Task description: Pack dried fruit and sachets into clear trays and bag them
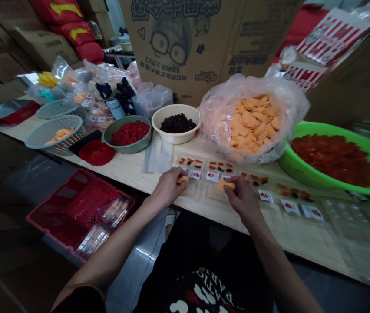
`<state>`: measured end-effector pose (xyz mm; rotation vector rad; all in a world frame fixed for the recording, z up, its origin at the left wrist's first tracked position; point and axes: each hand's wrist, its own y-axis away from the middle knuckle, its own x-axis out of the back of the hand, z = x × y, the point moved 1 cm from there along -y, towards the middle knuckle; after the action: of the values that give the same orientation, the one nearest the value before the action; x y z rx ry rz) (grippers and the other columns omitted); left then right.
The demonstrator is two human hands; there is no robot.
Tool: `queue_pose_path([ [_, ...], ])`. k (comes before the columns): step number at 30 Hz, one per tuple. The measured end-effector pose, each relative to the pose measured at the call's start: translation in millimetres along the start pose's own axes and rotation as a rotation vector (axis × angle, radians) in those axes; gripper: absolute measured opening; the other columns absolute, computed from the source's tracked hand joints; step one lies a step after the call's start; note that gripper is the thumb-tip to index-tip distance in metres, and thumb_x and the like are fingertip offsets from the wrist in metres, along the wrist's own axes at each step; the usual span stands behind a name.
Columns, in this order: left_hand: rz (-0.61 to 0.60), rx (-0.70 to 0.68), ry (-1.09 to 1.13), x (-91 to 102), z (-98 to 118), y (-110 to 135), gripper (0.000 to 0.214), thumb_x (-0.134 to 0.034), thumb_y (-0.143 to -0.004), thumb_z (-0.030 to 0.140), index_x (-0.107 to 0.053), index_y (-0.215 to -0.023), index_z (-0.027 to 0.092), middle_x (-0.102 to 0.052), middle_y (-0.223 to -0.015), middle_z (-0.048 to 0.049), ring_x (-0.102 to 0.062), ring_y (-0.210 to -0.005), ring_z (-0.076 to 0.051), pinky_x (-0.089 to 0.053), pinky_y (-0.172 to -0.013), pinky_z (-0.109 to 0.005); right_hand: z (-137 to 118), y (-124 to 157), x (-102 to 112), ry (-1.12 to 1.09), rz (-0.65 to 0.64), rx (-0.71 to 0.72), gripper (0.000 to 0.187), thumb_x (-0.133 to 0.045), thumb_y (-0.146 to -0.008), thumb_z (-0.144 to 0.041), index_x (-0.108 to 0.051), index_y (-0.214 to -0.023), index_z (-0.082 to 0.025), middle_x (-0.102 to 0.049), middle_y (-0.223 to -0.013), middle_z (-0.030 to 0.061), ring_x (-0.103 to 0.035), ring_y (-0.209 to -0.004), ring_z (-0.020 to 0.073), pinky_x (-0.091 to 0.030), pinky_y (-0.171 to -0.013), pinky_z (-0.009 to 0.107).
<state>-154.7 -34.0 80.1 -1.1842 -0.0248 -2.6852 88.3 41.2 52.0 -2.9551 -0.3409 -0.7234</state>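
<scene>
My left hand [166,186] is closed on pale orange chips [183,179], above the front of a clear plastic tray [189,191]. To its right, my right hand [244,199] pinches more orange chips [224,184] between thumb and fingers over a neighbouring tray. Along the back of these trays lie small orange and dark dried fruit pieces [216,164]. White printed sachets [212,175] sit in the middle of them. More trays with fruit and sachets [290,206] extend to the right. A large clear bag of orange chips [255,124] stands behind my hands.
Behind the trays are a cream bowl of dark dried fruit [176,138] and a green bowl of red pieces [126,148]. A bright green basin [312,182] stands right. Left are pale baskets [54,145]; a red crate [64,237] with packed trays is below the table edge.
</scene>
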Motion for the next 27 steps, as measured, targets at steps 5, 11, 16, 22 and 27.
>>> queue_pose_path([
  [5,-0.187,0.098,-0.363,-34.1,18.4,-6.2,0.023,-0.062,-0.087,0.021,-0.065,-0.109,0.012,-0.066,-0.11,-0.0181,-0.068,-0.091,-0.029,-0.05,-0.076,-0.035,1.6,20.1,-28.3,0.416,0.059,0.073,0.012,-0.051,-0.085,-0.033,-0.052,-0.092,-0.023,-0.065,-0.081,0.0073,-0.059,-0.07,0.0243,-0.041,-0.068,0.037],
  [11,-0.03,0.022,-0.094,-17.7,-12.4,-4.9,0.021,-0.051,-0.096,0.026,-0.066,-0.11,0.018,-0.07,-0.093,-0.0087,-0.068,-0.089,-0.023,-0.05,-0.081,-0.032,-6.1,30.4,-17.5,0.854,-0.012,0.288,0.013,-0.051,-0.091,-0.026,-0.062,-0.086,-0.02,-0.068,-0.1,0.0155,-0.058,-0.098,0.0327,-0.035,-0.083,0.044],
  [16,-0.202,-0.225,0.01,-7.4,-34.8,12.4,0.02,-0.053,-0.089,0.013,-0.07,-0.1,0.019,-0.065,-0.104,-0.0082,-0.064,-0.098,-0.02,-0.051,-0.088,-0.032,-10.7,30.6,-11.5,0.878,-0.254,0.327,0.02,-0.052,-0.088,-0.016,-0.067,-0.101,-0.018,-0.072,-0.1,0.0134,-0.061,-0.101,0.0317,-0.032,-0.09,0.045],
  [22,-0.188,-0.275,-0.059,-17.2,-37.2,19.4,0.021,-0.057,-0.092,0.021,-0.07,-0.108,0.022,-0.063,-0.113,-0.0099,-0.058,-0.107,-0.023,-0.049,-0.096,-0.038,-27.9,-17.2,15.5,0.87,-0.152,0.259,0.025,-0.047,-0.092,-0.02,-0.072,-0.098,-0.019,-0.074,-0.1,0.0119,-0.064,-0.099,0.0307,-0.036,-0.085,0.042],
  [27,-0.204,-0.381,-0.155,-20.5,-43.0,8.2,0.018,-0.055,-0.094,0.022,-0.074,-0.095,0.022,-0.067,-0.105,-0.0082,-0.061,-0.1,-0.023,-0.047,-0.09,-0.037,-47.9,-104.9,73.7,0.878,0.153,0.179,0.035,-0.044,-0.09,-0.015,-0.072,-0.111,-0.013,-0.072,-0.104,0.0168,-0.064,-0.099,0.032,-0.043,-0.086,0.041],
])
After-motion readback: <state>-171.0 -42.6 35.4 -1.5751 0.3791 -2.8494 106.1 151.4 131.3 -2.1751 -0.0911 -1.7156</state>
